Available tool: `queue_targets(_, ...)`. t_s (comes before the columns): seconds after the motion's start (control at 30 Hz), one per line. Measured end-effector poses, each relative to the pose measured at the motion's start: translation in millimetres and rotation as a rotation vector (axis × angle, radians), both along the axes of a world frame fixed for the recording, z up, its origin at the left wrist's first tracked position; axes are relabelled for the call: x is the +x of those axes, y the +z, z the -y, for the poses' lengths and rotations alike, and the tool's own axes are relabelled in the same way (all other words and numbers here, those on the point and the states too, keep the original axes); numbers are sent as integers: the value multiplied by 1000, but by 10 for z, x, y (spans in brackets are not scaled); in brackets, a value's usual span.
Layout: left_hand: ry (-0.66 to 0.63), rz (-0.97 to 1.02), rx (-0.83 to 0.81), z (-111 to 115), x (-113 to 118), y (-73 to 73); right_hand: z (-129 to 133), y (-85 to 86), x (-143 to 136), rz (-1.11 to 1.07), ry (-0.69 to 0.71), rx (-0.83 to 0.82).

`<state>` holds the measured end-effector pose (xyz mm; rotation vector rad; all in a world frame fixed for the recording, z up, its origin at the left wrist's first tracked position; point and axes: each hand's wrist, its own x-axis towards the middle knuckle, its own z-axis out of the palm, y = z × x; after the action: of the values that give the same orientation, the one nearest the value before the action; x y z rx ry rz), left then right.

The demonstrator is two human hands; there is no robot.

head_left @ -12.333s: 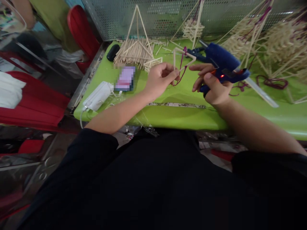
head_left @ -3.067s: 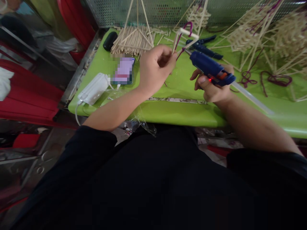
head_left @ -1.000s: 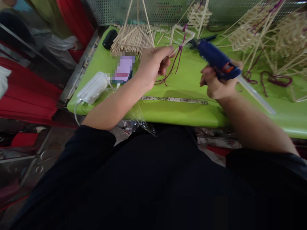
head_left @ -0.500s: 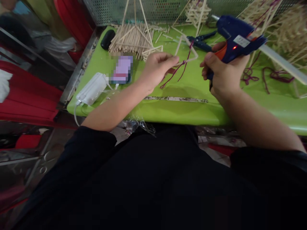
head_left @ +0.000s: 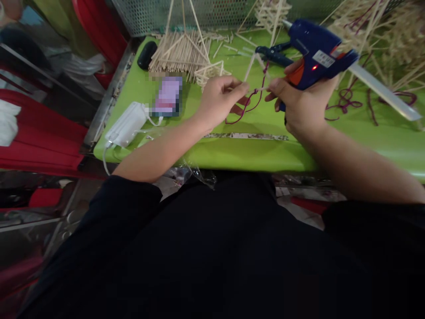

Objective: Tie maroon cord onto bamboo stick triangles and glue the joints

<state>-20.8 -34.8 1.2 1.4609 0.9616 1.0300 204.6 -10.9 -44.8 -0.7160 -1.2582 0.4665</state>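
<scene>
My left hand pinches one corner of a small frame of pale wooden sticks. Purple string is knotted on the frame and dangles in a loop below it. In my right hand is a dark blue hot glue gun with an orange trigger, its red light lit and its nozzle pointing up and left. A clear glue stick sticks out of its back end. My right thumb and fingertips reach the frame's right side and seem to touch it. Dark pliers lie just behind the frame.
Many loose sticks are piled at the back left of the green table. Nearby are a phone, a white power bank with a cable and a black object. Stick structures and purple string occupy the right.
My right hand has moved left with the glue gun, bringing its fingertips to the stick frame. The left hand holds nearly the same place, and the string hangs in a different loop.
</scene>
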Motion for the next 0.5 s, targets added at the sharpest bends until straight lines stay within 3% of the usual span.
queue_targets(0.17,-26,16,-27,55,39,77,13,50,-8,-12,22,-74)
queue_targets(0.3,-80,57,-157,86,66,137,63,132,-44,-54,-9,-134)
queue_targets(0.5,-156,-47,-231,62,23,69,136,251,-33,-77,-125,-166)
